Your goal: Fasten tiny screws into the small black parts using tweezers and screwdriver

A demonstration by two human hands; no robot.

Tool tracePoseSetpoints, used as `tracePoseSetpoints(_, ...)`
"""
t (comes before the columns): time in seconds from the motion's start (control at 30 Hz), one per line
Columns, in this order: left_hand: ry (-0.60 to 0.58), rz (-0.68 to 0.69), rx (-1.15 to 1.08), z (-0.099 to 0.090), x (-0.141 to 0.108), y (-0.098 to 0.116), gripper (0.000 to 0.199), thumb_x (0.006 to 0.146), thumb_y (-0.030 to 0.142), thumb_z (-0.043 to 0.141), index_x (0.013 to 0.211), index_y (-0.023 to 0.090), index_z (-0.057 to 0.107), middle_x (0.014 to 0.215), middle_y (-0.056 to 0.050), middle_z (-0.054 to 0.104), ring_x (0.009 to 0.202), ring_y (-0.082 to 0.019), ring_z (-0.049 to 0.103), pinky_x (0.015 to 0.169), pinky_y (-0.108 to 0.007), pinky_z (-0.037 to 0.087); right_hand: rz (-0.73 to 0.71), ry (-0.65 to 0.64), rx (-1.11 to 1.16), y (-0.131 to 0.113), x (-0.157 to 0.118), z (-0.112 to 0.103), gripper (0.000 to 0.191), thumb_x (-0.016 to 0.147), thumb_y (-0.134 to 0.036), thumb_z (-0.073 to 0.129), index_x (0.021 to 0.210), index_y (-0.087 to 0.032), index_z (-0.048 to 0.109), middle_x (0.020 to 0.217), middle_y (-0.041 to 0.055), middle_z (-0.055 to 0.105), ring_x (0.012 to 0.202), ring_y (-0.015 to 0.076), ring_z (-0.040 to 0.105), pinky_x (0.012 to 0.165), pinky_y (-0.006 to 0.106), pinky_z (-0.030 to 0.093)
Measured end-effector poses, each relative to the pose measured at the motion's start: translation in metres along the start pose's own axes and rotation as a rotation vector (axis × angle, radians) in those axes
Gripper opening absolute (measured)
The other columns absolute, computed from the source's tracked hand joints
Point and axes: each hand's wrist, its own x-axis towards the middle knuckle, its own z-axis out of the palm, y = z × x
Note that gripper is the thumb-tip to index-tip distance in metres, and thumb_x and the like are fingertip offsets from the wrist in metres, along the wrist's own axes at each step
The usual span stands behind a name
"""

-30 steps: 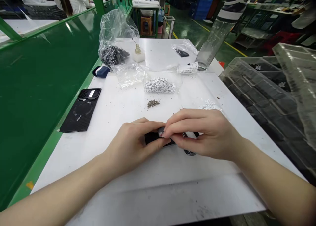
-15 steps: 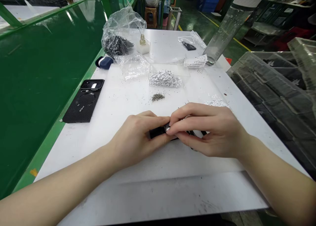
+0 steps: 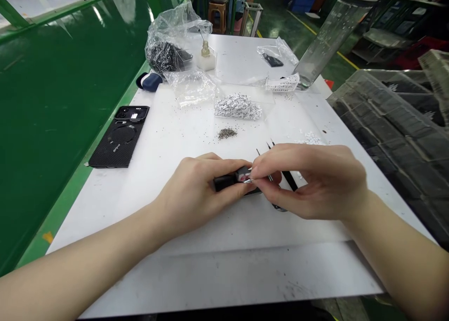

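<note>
My left hand [image 3: 189,194] grips a small black part [image 3: 224,183], which has a shiny end showing between my fingers. My right hand [image 3: 312,183] pinches at that shiny end, and its fingers hide most of a pair of dark tweezers [image 3: 277,164], whose thin tips stick out past the knuckles. Just beyond my hands lie a small heap of white pieces [image 3: 310,138] and a grey pile of tiny bits [image 3: 227,133]. A clear bag of silvery-white pieces [image 3: 237,107] lies further back.
The white work surface [image 3: 182,138] holds a textured black phone case [image 3: 117,141], a bag of black parts [image 3: 164,56], a small glue bottle [image 3: 205,49] and a blue case [image 3: 149,82]. A clear bottle [image 3: 331,35] and a plastic tray [image 3: 396,124] stand at right.
The whole scene sits higher in the picture. My fingers have parted a little, exposing the shiny end of the black part, and the tweezers' tips show more clearly.
</note>
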Motion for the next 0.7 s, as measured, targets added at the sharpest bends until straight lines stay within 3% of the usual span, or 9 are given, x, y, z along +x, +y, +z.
tracePoseSetpoints(0.17,0.006,-0.007,0.019,0.0003,-0.0001,0.0014,0.018,0.092,0.019,0.069,0.101,0.030,0.079,0.091,0.008,0.079,0.078,-0.012,0.071,0.077,-0.023,0.055,-0.032,-0.077,-0.059,-0.0038,0.0005,0.0001,0.033,0.084,0.002,0.067,0.101,-0.026,0.064,0.095,-0.0018,0.077,0.085,0.0139,0.073,0.075,0.028,0.061)
tracePoseSetpoints(0.43,-0.003,-0.049,0.003,-0.0006,-0.0008,0.0018,0.018,0.091,0.023,0.070,0.107,0.027,0.078,0.096,0.006,0.080,0.083,-0.012,0.071,0.076,-0.021,0.053,-0.174,-0.053,-0.166,0.0004,0.0000,-0.0052,0.025,0.084,0.002,0.066,0.096,-0.019,0.068,0.090,0.0012,0.076,0.082,0.0131,0.071,0.076,0.026,0.060)
tracePoseSetpoints(0.53,-0.002,-0.058,-0.012,-0.0014,-0.0003,0.0000,0.017,0.091,0.026,0.072,0.107,0.027,0.079,0.098,0.006,0.081,0.083,-0.012,0.072,0.074,-0.021,0.053,-0.183,-0.059,-0.168,0.0026,0.0012,-0.0029,0.024,0.085,0.002,0.067,0.097,-0.019,0.068,0.090,0.0023,0.076,0.085,0.0143,0.071,0.081,0.028,0.060)
tracePoseSetpoints(0.7,-0.010,-0.101,-0.041,-0.0016,0.0004,-0.0005,0.017,0.092,0.030,0.072,0.107,0.029,0.080,0.093,0.008,0.080,0.082,-0.012,0.070,0.072,-0.022,0.053,-0.118,-0.028,-0.112,0.0016,0.0042,-0.0005,0.020,0.087,0.000,0.067,0.094,-0.019,0.068,0.087,0.0028,0.075,0.083,0.0142,0.069,0.077,0.029,0.059)
